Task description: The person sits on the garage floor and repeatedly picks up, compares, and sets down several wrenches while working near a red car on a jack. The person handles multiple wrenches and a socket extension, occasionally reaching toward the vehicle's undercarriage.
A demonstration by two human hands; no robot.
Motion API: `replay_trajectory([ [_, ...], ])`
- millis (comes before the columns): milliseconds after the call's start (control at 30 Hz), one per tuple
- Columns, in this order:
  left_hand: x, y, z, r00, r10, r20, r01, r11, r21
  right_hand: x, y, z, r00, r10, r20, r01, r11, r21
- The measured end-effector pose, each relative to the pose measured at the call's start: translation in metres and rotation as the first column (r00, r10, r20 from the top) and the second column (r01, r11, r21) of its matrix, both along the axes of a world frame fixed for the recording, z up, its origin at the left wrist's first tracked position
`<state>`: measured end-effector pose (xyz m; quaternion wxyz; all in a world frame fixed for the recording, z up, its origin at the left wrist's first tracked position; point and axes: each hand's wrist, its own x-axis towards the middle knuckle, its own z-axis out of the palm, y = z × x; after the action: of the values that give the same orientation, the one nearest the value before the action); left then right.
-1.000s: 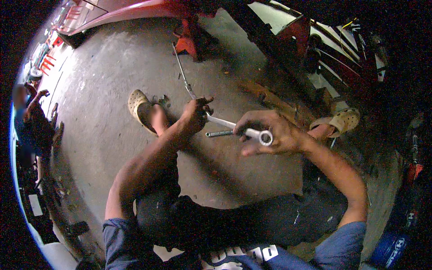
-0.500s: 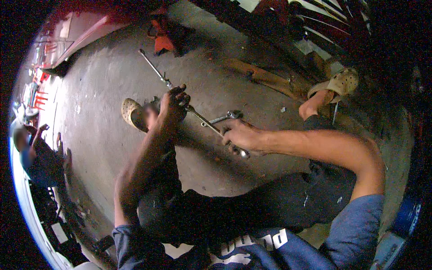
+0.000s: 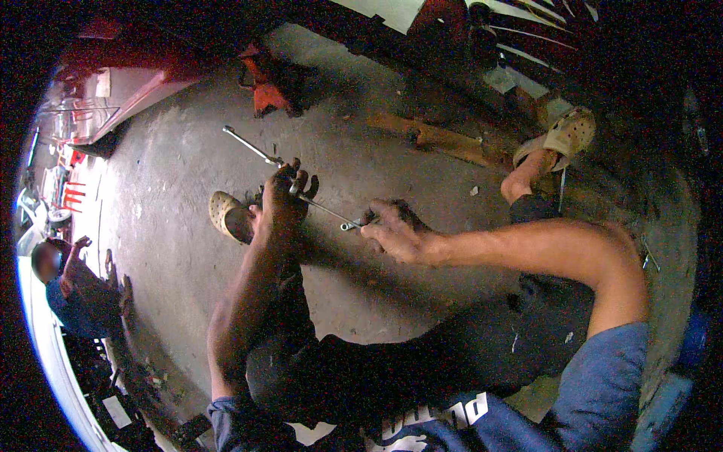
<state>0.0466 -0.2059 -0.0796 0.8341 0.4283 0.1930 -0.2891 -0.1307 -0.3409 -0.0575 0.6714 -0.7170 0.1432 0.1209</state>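
My left hand (image 3: 286, 193) is closed around a long, thin steel socket-wrench bar (image 3: 250, 143), which sticks out past the fingers toward the far left. On the near side of that hand, a thin steel shaft (image 3: 325, 209) runs toward my right hand (image 3: 397, 229). The fingers of the right hand are closed on a wrench; its small ring end (image 3: 347, 226) shows beside the shaft's end. The rest of the wrench is hidden in the palm, and I cannot tell whether the shaft is gripped there too. Both hands are above the concrete floor (image 3: 177, 203).
A red jack stand (image 3: 265, 92) is on the floor ahead. Beyond my hands lies a brown plank-like strip (image 3: 440, 141). My feet in beige clogs (image 3: 570, 135) are set wide apart. At the far left another person (image 3: 75, 294) is low down, near a red car body (image 3: 135, 102).
The bar and both hands have shifted slightly in view, the bar's far end lower. The wrench seen lying across the shaft is now mostly hidden in my right hand.
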Motion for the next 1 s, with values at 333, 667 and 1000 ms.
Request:
replay_trajectory([
  [333, -0.001, 0.0, 0.004, 0.998, -0.039, 0.047, 0.039, 0.999, 0.013, 0.011, 0.007, 0.002, 1.0, -0.009, -0.014, 0.008, 0.995, -0.096],
  [667, -0.025, -0.01, 0.037, 1.0, 0.012, 0.029, -0.013, 1.0, 0.009, 0.021, -0.003, 0.019, 0.987, 0.124, -0.098, -0.13, 0.99, -0.06],
  [1000, -0.022, -0.017, 0.019, 0.978, -0.062, 0.197, 0.039, 0.992, 0.119, 0.018, 0.007, 0.014, 0.971, 0.147, -0.186, -0.176, 0.973, -0.15],
])
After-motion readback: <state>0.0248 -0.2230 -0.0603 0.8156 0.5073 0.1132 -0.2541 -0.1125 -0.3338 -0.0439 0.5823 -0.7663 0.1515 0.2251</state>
